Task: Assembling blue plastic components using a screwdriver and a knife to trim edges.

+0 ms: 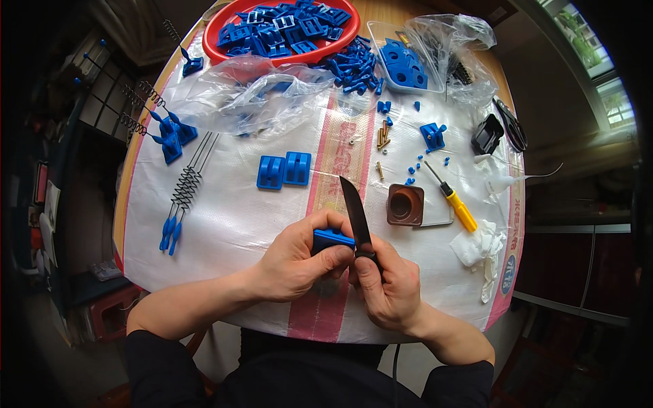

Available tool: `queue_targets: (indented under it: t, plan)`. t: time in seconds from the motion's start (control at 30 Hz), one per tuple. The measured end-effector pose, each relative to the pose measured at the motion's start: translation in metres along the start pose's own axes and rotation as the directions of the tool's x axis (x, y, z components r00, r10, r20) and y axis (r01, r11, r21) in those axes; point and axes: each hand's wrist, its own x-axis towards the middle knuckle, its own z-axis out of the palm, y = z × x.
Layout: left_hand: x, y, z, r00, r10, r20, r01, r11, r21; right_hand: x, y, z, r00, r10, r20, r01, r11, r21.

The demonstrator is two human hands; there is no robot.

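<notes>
My left hand (289, 262) is closed around a small blue plastic block (332, 239), its thumb along the near side. In my right hand (394, 289) is a knife (355, 212) with a dark blade that points up and away from me. The lower end of the blade is right beside the block's right end; whether they touch I cannot tell. Past my hands, two blue slotted blocks (271, 173) lie side by side on the white woven sheet (231, 265). Brass screws (380, 170) lie to their right.
A red basin (351, 42) of blue parts stands at the back, behind a crumpled clear bag (252, 102). Wire coils with blue ends (185, 187) lie left. To the right are a brown square pot (406, 204), a yellow screwdriver (462, 212), white tissue (479, 245) and a clear tub (439, 85).
</notes>
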Motion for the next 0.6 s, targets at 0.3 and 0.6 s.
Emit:
queue_targets:
  t: [0.3,0.6]
  plan:
    - [-0.0024,-0.0008,0.0066,0.998,0.017,-0.056,-0.014,0.998,0.057,0.0031,-0.0040,0.0017,0.999,-0.027,-0.034,0.024,0.996,-0.084]
    - [-0.0049,-0.0078,0.0068,0.997,0.075,-0.028,-0.070,0.986,0.150,-0.0020,0.0019,0.0052,0.997,-0.081,0.015,0.083,0.984,-0.160]
